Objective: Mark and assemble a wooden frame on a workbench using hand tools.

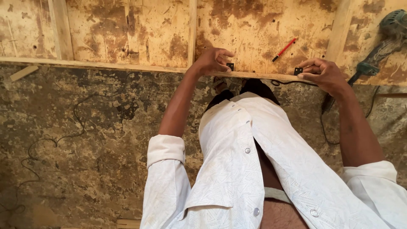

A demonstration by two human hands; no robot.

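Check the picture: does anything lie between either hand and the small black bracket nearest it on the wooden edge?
Nothing visible does. The left hand has its fingertips right at one small black bracket, and the right hand touches the other black bracket, both on the wooden frame's edge. The red pencil lies apart.

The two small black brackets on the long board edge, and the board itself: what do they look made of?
The small black brackets, one by the left hand at and one by the right hand at, look like dark-coated metal: thin, hard-edged. The long board looks like bare pale wood, grain and rough edge showing.
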